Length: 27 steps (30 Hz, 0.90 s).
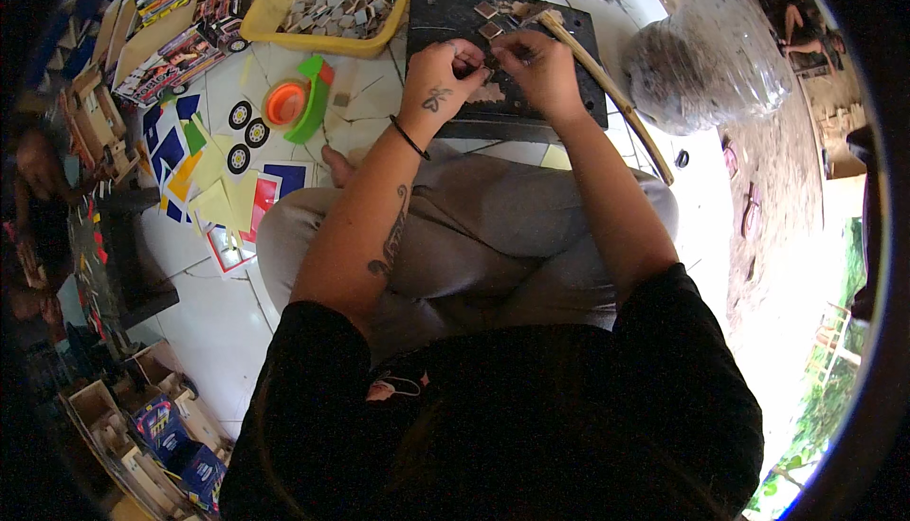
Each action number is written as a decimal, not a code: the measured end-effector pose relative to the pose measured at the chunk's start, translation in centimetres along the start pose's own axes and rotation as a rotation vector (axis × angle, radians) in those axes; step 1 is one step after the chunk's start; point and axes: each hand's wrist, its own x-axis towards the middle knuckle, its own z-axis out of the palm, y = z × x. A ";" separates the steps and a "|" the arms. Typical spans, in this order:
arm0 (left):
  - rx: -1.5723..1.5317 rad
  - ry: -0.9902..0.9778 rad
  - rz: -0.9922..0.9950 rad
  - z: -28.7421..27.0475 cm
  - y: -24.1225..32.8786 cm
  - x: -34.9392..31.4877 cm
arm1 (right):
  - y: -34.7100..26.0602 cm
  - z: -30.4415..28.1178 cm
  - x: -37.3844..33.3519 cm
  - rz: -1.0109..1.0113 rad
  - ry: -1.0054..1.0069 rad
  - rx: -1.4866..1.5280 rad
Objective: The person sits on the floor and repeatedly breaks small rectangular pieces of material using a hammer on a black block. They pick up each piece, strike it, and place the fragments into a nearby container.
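Note:
My left hand (442, 83) and my right hand (542, 71) meet over a low black board (441, 14) in front of my crossed legs. The fingers of both are pinched together, close to each other; whatever they hold is too small and hidden to make out. Just beyond the fingertips lie small square brown pieces (489, 30) with pale edges. A hammer (607, 85) rests across the board's right side, its wooden handle reaching down past my right forearm.
Left of the board, a yellow tub (398, 33) holds many small square pieces. Nearby are a green tape dispenser (316, 104), black toy wheels (254, 132), coloured paper sheets (223, 201) and wooden toy trucks (175, 66). A stuffed plastic bag (706, 61) stands right; another person (43, 180) sits left.

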 end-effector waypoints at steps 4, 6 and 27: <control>0.079 -0.074 0.104 -0.5 0.0 0.1 | 0.1 -1.0 0.2 0.176 -0.002 0.179; 0.053 -0.086 0.132 -0.2 0.1 0.1 | -0.1 -1.3 0.1 0.198 0.004 0.231; 0.209 -0.050 0.140 0.0 -0.6 0.1 | -0.7 -0.4 -0.3 0.095 -0.050 0.045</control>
